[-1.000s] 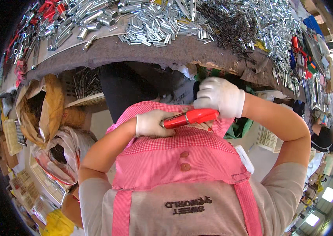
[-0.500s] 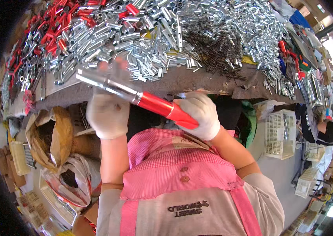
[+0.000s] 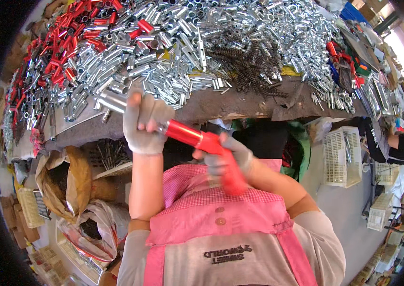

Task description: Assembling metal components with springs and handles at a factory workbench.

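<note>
A tubular tool (image 3: 185, 133) with a silver barrel and a red rear part slants in front of my chest. My left hand (image 3: 145, 125), in a white glove with bare fingertips, is wrapped around the silver barrel. My right hand (image 3: 233, 157), gloved the same way, grips the red part near its bend. Below that hand, the red rear end angles down and is blurred by motion. Beyond the silver end lie many loose silver tubes (image 3: 116, 64) and small pins.
A workbench (image 3: 202, 107) with a brown cover holds heaped red tubes (image 3: 61, 62), dark coil springs (image 3: 254, 62) and silver parts. Sacks (image 3: 75, 171) stand below left, a green bag (image 3: 302, 150) below right. Farther right are a white crate (image 3: 337, 159) and another person (image 3: 399, 148).
My left hand has closed around the silver barrel. My right hand has moved down slightly and shifted its hold, and the red rear end now angles farther downward.
</note>
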`<action>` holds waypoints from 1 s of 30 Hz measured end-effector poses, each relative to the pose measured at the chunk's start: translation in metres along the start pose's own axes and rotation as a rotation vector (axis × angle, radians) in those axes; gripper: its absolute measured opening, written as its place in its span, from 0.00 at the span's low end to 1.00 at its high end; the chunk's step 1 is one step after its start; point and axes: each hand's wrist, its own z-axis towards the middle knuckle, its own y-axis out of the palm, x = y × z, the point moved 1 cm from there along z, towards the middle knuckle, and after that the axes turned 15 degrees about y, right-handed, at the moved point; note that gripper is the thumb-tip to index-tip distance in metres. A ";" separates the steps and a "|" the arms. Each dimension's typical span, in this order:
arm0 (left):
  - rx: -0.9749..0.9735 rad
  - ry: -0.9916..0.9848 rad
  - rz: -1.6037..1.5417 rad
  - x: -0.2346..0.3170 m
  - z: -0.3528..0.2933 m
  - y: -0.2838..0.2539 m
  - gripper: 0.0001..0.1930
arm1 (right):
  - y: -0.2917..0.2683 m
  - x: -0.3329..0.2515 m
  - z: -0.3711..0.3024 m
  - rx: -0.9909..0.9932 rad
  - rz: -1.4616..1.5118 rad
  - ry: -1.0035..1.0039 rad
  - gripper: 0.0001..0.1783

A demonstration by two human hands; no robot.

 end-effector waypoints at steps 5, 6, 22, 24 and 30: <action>0.441 0.142 0.459 -0.015 0.002 0.019 0.23 | 0.005 -0.021 -0.009 0.577 -1.057 -0.370 0.27; 0.629 0.100 0.563 -0.014 -0.001 0.008 0.16 | 0.002 -0.018 -0.007 0.570 -1.056 -0.373 0.27; 0.532 -0.193 0.380 -0.048 -0.032 -0.040 0.20 | -0.152 -0.098 -0.059 1.293 -1.150 -0.452 0.11; 0.507 -0.237 0.493 -0.056 -0.037 -0.032 0.19 | -0.209 -0.117 -0.061 1.402 -1.351 -0.316 0.12; 0.202 -0.439 0.617 -0.065 -0.053 -0.021 0.27 | -0.296 -0.110 -0.046 1.311 -1.670 -0.412 0.16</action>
